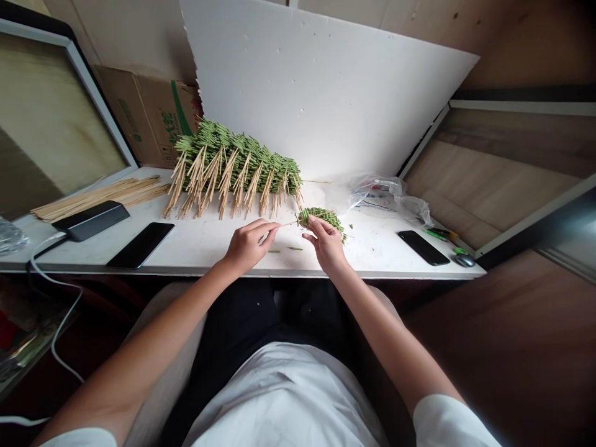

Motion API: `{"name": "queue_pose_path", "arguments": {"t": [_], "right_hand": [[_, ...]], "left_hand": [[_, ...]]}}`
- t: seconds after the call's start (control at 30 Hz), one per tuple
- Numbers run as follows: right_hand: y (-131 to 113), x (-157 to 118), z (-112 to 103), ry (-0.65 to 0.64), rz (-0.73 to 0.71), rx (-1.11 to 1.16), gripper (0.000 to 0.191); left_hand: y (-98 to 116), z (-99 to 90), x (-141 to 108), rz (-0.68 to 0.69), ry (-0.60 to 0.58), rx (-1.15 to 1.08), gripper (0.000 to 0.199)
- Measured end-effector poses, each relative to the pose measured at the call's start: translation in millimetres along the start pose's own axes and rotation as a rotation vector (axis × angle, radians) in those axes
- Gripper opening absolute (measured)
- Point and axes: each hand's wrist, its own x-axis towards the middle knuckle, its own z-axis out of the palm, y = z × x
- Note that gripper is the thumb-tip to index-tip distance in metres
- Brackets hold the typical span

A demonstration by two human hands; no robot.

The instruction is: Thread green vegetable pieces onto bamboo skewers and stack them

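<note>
My left hand [250,243] pinches the near end of a thin wooden stick [287,224] that points right. Green pieces sit at the stick's far end, between the fingertips of my right hand [325,241]. Just behind that hand lies a small heap of cut green pieces [329,217], partly hidden by it. A couple of loose green pieces [294,248] rest on the white table [214,248] between my hands. Farther back, a big stack of skewered green pieces [242,155] stands with its bare stick ends toward me.
Bare sticks [107,195], a black box [90,220] and a phone [141,245] lie on the left. Right are a plastic bag [395,192], another phone [423,248] and a mouse [464,259]. A white foam board [316,93] stands behind.
</note>
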Motion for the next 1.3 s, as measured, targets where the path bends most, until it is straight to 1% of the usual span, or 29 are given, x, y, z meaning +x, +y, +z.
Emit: {"name": "queue_pose_path", "arguments": {"t": [0.1,0.2,0.33,0.63,0.8,0.93,1.0,1.03,1.07,1.17,1.23,1.3], "right_hand": [[-4,-3,0,-0.104,0.029,-0.034,0.036],[-3,-6,1,-0.154,0.023,-0.112,0.033],[3,-6,0,-0.160,-0.001,-0.135,0.030],[7,0,-4,-0.125,-0.010,-0.178,0.028],[6,2,-5,-0.136,-0.014,-0.184,0.030],[1,2,-6,-0.186,0.014,-0.227,0.035],[-1,3,-9,-0.204,0.001,-0.337,0.039],[0,5,-11,-0.216,-0.040,-0.434,0.039],[0,6,-14,-0.237,-0.107,-0.559,0.034],[8,12,-25,-0.345,-0.326,-0.989,0.015],[14,14,-30,-0.402,-0.388,-1.204,0.007],[19,14,-33,-0.411,-0.412,-1.324,0.006]], "left_hand": [[1,0.4,0,-0.011,-0.005,-0.011,0.022],[3,0.7,1,0.004,-0.027,-0.016,0.021],[4,1.1,0,0.030,-0.045,-0.023,0.021],[4,-0.1,1,0.009,-0.066,-0.035,0.021],[3,1.0,0,-0.003,-0.075,-0.040,0.021],[-4,0.0,1,-0.032,-0.041,-0.033,0.021],[-11,-2.3,3,-0.067,-0.004,-0.035,0.022],[-15,-3.8,3,-0.086,0.015,-0.037,0.022],[-18,-5.2,4,-0.102,0.032,-0.038,0.022],[-28,-8.2,5,-0.130,0.057,-0.025,0.022],[-31,-8.7,5,-0.139,0.055,-0.014,0.021],[-33,-8.3,5,-0.145,0.050,-0.006,0.020]]}}
